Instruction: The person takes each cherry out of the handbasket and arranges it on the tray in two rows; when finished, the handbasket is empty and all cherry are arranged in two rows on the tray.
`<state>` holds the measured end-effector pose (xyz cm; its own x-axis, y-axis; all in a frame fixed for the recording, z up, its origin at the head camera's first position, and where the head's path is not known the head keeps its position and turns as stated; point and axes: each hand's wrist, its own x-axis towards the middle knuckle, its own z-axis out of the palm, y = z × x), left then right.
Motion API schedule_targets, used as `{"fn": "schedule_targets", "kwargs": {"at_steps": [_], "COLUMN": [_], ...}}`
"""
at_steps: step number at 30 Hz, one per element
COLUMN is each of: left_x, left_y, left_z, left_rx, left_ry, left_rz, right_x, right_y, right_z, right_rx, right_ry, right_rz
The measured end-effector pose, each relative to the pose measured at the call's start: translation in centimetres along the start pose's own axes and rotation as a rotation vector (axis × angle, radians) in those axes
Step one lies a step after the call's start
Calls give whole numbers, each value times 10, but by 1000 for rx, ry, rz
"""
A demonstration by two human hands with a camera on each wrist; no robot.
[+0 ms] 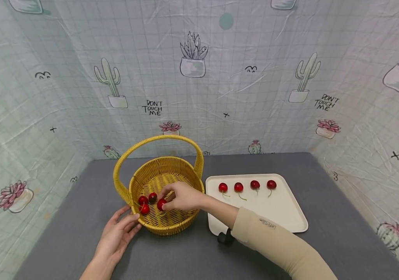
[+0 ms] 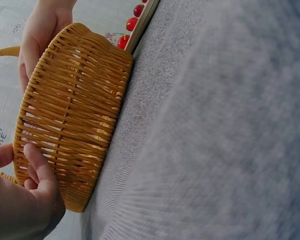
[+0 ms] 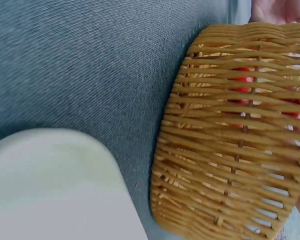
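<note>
A yellow wicker basket (image 1: 171,229) with a tall arched handle stands on the grey table. My left hand (image 1: 117,233) holds its near-left rim, thumb over the edge; in the left wrist view the fingers (image 2: 40,167) lie against the outer weave. Inside the basket, my right hand (image 1: 183,196) pinches a red cherry (image 1: 162,204) between thumb and fingers. Left of it, three more cherries (image 1: 144,209) lie close together in the basket. The right wrist view shows red fruit (image 3: 244,80) only through gaps in the weave, and the right hand's fingertips are hidden there.
Right of the basket lies a white tray (image 1: 295,221), with several stemmed cherries (image 1: 238,187) in a row near its far edge. My right forearm passes over the tray's left part. A patterned cloth (image 1: 220,97) hangs behind the table and at both sides.
</note>
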<state>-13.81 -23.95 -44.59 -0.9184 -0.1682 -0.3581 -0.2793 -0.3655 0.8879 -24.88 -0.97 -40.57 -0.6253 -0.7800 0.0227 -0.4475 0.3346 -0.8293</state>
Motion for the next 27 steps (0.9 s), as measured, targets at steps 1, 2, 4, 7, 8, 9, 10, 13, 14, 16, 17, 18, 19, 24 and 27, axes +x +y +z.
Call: {"fn": "schedule_targets", "kwargs": {"at_steps": [1, 2, 4, 7, 8, 9, 10, 13, 14, 16, 17, 18, 19, 24, 27], "left_x": [0, 0, 0, 1, 1, 0, 0, 0, 0, 1, 1, 1, 1, 1, 1], "left_y": [0, 0, 0, 0, 0, 0, 0, 0, 0, 0, 0, 0, 0, 0, 0], "left_z": [0, 0, 0, 1, 1, 1, 1, 0, 0, 0, 0, 0, 0, -1, -1], "left_rx": [-1, -3, -7, -11, -12, -11, -10, -10, -9, -9, -9, -9, -10, -16, -19], "left_ry": [0, -1, -2, -4, -2, -3, -3, 0, 0, 0, 0, 1, 1, 0, 0], "left_rz": [1, 1, 1, 0, 0, 1, 2, 1, 1, 1, 0, 0, 1, 5, 7], "right_x": [-2, -4, -8, -15, -18, -20, -23, -30, -33, -38, -41, -43, -45, -56, -64], "right_y": [0, 0, 1, 2, 2, 3, 4, 6, 5, 6, 6, 7, 7, 13, 15], "right_z": [-2, -4, -8, -14, -16, -17, -19, -24, -27, -31, -33, -35, -37, -43, -47], "right_rx": [8, 15, 30, 57, 68, 84, 91, 116, 116, 105, 104, 106, 105, 139, 136], "right_ry": [0, -1, -4, -8, -9, -11, -10, -6, -3, 7, 10, 12, 17, 47, 62], "right_rz": [-9, -15, -20, -10, -4, -1, -2, -9, -9, -12, -13, -16, -17, -3, 19]}}
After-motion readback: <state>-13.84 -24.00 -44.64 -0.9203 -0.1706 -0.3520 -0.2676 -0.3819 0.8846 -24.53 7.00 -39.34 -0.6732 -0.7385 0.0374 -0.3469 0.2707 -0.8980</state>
